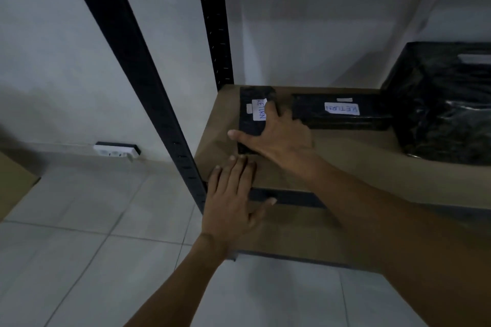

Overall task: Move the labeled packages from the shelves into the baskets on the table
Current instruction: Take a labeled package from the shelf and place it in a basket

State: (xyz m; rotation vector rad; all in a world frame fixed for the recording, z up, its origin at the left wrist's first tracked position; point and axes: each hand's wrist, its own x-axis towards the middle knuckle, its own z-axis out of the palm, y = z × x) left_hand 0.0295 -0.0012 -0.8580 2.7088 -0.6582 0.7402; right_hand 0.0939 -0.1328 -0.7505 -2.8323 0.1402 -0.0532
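A small black package (251,114) with a white "RETURN" label lies at the left end of the brown shelf board (345,151). My right hand (279,135) lies over it, thumb at its near left edge and fingers across its right side and label. My left hand (233,199) rests flat with fingers spread on the shelf's front left corner, just short of the package, holding nothing. A second black package (342,111) with a "RETURN" label lies to the right of the first. No baskets or table are in view.
A large black wrapped box (446,103) stands at the shelf's right end. Black slotted metal uprights (148,87) frame the shelf's left side. A lower brown shelf (292,231) sits beneath. A white power strip (117,151) lies on the tiled floor by the wall.
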